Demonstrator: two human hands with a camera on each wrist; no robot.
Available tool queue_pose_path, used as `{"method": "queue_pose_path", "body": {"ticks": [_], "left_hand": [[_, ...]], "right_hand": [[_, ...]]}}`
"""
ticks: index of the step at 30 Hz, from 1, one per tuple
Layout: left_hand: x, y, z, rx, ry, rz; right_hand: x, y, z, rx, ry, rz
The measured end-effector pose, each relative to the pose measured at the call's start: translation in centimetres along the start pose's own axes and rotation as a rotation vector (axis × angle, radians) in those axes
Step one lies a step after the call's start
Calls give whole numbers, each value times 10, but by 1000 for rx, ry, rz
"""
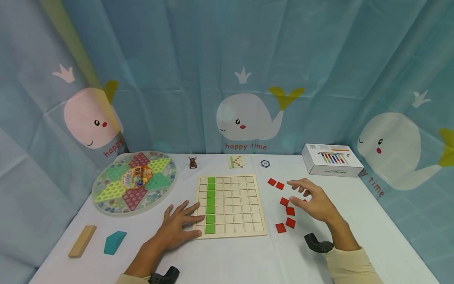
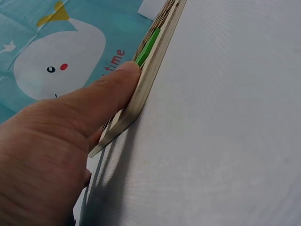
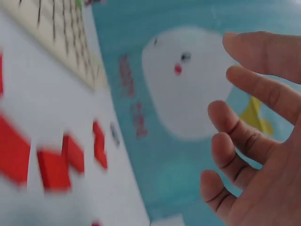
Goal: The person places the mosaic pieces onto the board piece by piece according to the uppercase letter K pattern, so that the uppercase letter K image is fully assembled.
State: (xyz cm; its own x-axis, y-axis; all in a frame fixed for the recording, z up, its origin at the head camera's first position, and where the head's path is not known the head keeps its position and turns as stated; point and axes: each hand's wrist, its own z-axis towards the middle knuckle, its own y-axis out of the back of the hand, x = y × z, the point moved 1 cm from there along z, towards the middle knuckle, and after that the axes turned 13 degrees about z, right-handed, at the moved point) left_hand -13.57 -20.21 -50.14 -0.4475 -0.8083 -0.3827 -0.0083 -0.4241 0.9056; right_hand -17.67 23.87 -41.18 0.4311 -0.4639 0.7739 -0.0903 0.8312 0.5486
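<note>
A wooden grid board (image 1: 238, 205) lies flat on the white table, with a column of green square tiles (image 1: 211, 210) set in near its left side. My left hand (image 1: 177, 226) rests on the board's left edge with its fingers spread; in the left wrist view the thumb (image 2: 101, 96) presses on the rim by a corner. To the right of the board, several red square tiles (image 1: 284, 201) lie scattered. Above and beside them hovers my right hand (image 1: 317, 201), fingers loosely bent and apart. Nothing sits between those fingers in the right wrist view.
On the left lie a round star-patterned game board (image 1: 165, 182), a wooden block (image 1: 82, 241) and a teal block (image 1: 115, 242). Along the back are a small brown animal figure (image 1: 192, 162), a pattern card (image 1: 236, 161), a round chip (image 1: 265, 163) and a white box (image 1: 331, 161).
</note>
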Motion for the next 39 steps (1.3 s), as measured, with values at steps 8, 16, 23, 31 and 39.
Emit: {"method": "queue_pose_path", "body": {"ticks": [8,16,23,31,39], "left_hand": [[-1,0,1,-11,-6,-5],[-1,0,1,-6,-2,-9],[0,0,-1,-21,-8,-2],[1,0,0,-25,-11,0],[0,1,0,-14,-11,-4]], "right_hand": [[-42,24,-11,31,-101,7],[-80,31,-19,68,-237,-27],[-89,28,-17,151,-258,-92],[-90,25,-12,120,-288,-180],[-68,24,1,41,-233,-127]]}}
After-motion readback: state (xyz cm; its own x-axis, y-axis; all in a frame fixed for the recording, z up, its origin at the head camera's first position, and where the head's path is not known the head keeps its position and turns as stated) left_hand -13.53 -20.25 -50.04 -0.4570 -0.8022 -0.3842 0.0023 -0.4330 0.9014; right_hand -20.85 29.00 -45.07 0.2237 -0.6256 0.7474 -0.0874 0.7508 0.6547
